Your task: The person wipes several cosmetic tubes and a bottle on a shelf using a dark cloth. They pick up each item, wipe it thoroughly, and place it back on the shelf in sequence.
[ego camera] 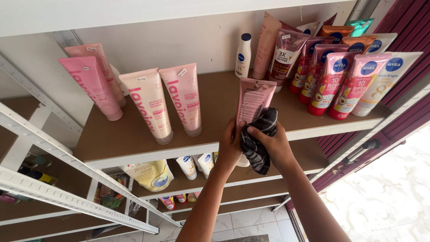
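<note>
Just hands [253, 145], tube [254, 101], cloth [260, 141] @ shelf edge [197, 150].

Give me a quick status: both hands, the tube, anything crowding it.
Left hand grips pink tube from below. Right hand presses dark striped cloth against its lower part. Tube held in front of brown shelf, apart from the standing tubes; nothing touching it.

- Two hands: left hand [229, 145], right hand [273, 143].
- One pink tube [254, 101] held up, one dark striped cloth [260, 139].
- Four pale pink tubes [148, 105] standing on the shelf [134, 134] at ten o'clock.
- One small white bottle [243, 56] at twelve o'clock.
- About a dozen mixed tubes [333, 83] at two o'clock; exact number unclear.
</note>
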